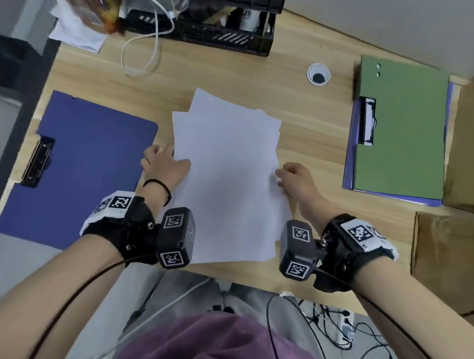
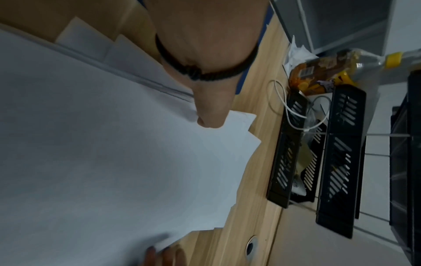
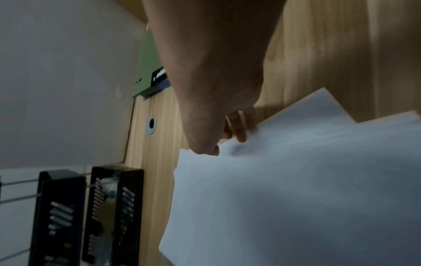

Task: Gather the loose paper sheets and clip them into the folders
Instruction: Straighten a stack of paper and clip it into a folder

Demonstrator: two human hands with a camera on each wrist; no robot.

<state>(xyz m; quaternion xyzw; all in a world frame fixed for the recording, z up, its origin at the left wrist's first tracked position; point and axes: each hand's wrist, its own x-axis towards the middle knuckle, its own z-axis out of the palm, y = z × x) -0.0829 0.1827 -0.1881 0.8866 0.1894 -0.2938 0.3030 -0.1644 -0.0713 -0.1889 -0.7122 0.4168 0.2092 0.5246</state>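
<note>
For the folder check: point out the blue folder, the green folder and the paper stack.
blue folder [image 1: 93, 154], head view, bare cover.
green folder [image 1: 405, 128], head view, middle of cover.
paper stack [image 1: 228, 162], head view, top sheet between the hands.

The head view looks steeply down on the desk [image 1: 237, 68] from above. Each wrist view sits close behind its hand, rolled sideways, looking along the paper [image 2: 114, 162] toward the black trays [image 3: 114, 207], which all three views share.
</note>
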